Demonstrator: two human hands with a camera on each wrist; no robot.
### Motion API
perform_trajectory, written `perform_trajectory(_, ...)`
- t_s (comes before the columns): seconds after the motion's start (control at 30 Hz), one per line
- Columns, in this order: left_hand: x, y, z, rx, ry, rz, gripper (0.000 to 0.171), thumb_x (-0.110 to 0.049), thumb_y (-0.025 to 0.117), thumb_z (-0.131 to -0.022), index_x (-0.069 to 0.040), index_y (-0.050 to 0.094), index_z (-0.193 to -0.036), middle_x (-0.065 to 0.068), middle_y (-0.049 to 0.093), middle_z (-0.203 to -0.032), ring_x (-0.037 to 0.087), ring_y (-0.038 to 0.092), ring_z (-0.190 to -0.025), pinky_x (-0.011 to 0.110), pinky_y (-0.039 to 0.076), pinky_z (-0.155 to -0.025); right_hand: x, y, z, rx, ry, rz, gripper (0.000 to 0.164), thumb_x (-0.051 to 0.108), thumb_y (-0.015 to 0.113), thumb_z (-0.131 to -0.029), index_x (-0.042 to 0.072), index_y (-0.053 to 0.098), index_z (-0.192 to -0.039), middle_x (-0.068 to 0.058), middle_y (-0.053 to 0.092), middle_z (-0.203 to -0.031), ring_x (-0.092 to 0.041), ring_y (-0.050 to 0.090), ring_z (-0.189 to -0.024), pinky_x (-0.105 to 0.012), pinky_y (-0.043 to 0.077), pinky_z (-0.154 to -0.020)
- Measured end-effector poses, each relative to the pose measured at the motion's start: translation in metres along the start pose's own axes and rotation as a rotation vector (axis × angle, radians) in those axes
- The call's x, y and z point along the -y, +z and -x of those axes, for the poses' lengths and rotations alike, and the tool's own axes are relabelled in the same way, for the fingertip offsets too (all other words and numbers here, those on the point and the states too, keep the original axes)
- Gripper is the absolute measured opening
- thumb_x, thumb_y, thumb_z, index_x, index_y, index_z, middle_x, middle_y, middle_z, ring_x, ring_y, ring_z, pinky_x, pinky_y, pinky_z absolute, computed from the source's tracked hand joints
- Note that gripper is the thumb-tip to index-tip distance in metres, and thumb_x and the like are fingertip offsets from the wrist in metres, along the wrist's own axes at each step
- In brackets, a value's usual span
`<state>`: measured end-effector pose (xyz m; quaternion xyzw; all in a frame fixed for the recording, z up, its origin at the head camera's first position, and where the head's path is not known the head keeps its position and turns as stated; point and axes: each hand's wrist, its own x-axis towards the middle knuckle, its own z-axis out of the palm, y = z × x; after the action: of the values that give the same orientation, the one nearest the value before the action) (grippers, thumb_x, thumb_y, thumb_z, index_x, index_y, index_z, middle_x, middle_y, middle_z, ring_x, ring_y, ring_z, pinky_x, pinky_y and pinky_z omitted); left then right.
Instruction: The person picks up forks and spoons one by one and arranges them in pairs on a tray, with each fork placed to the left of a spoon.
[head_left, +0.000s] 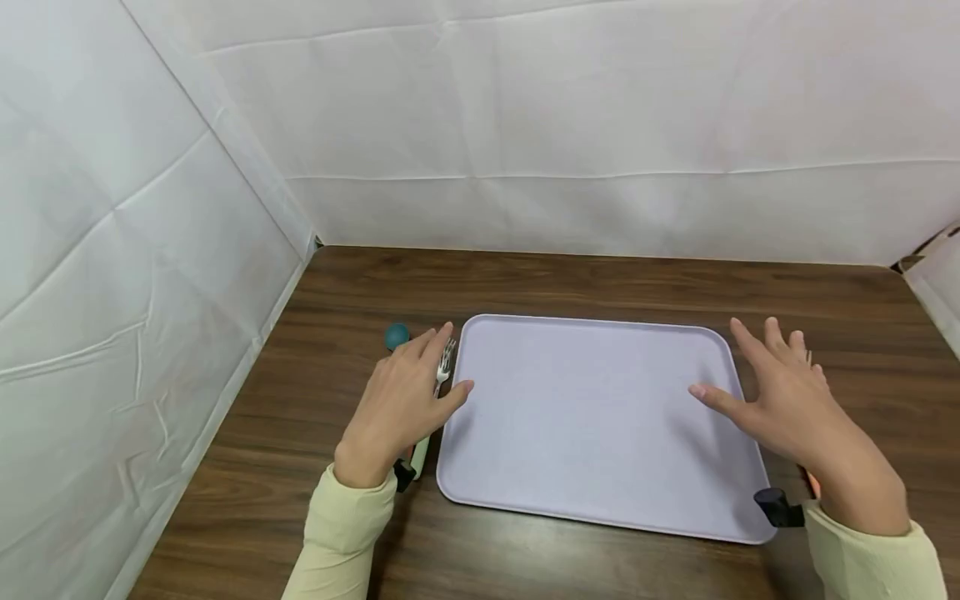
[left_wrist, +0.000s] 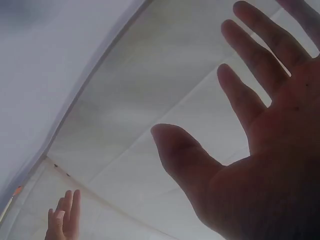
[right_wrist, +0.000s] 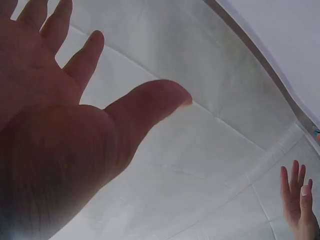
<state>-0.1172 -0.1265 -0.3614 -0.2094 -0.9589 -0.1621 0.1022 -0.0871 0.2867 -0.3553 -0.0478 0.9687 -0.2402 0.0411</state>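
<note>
Lavender tray point(head_left: 600, 425) lies at 3 o'clock from the left hand point(head_left: 401, 392), roughly 9 o'clock from the right hand point(head_left: 787, 400), long axis about 9-to-3. Both hands spread wide, holding nothing; can't call either one nearer tbh.

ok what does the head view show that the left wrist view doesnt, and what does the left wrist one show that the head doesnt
Only the head view shows the fork, the round teal thing and the light green handle. Only the left wrist view shows the palm side of the left hand. Both show the two hands, the right hand included, the white sheeting and apparently the lilac tray, cut off in the wrist view.
</note>
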Motion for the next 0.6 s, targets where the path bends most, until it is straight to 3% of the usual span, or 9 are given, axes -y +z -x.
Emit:
perform_trajectory(0.13, 0.0003, 0.0015, 0.0029, 0.046, -0.022, 0.022, 0.069, -0.042, 0.063, -0.083, -0.004, 0.043, -0.137, 0.016, 0.054, -0.124, 0.032, 0.056, -0.106, 0.045, 0.049, -0.077, -0.0012, 0.0005, -0.0008, 0.010, 0.001, 0.000, 0.095, 0.056, 0.057, -0.084, 0.007, 0.007, -0.149, -0.035, -0.010, -0.145, -0.052, -0.021, -0.125, -0.070, -0.008, -0.093)
perform_trajectory(0.3, 0.0020, 0.0018, 0.0045, 0.115, -0.070, 0.027, 0.067, -0.042, 0.063, -0.084, -0.006, 0.043, -0.138, 0.015, 0.056, -0.121, 0.029, 0.057, -0.103, 0.045, 0.050, -0.072, -0.0022, 0.0018, -0.0034, 0.059, 0.022, 0.019, 0.097, 0.058, 0.055, -0.084, 0.003, 0.007, -0.148, -0.038, 0.001, -0.143, -0.061, -0.005, -0.124, -0.071, 0.005, -0.093)
perform_trajectory(0.47, 0.0057, 0.0034, 0.0054, 0.188, -0.120, 0.038, 0.066, -0.034, 0.064, -0.083, -0.006, 0.041, -0.139, 0.017, 0.054, -0.124, 0.030, 0.060, -0.096, 0.045, 0.050, -0.068, -0.0031, 0.0036, -0.0073, 0.067, 0.005, 0.054, 0.098, 0.057, 0.055, -0.085, -0.002, 0.009, -0.147, -0.038, 0.019, -0.141, -0.058, 0.019, -0.124, -0.068, 0.019, -0.091)
perform_trajectory(0.6, 0.0080, 0.0045, 0.0061, 0.240, -0.141, 0.060, 0.063, -0.019, 0.063, -0.080, -0.004, 0.042, -0.137, 0.017, 0.053, -0.125, 0.030, 0.059, -0.097, 0.044, 0.049, -0.072, -0.0049, 0.0063, -0.0088, 0.070, -0.001, 0.061, 0.098, 0.057, 0.056, -0.085, -0.006, 0.010, -0.145, -0.037, 0.029, -0.137, -0.054, 0.029, -0.121, -0.065, 0.026, -0.090)
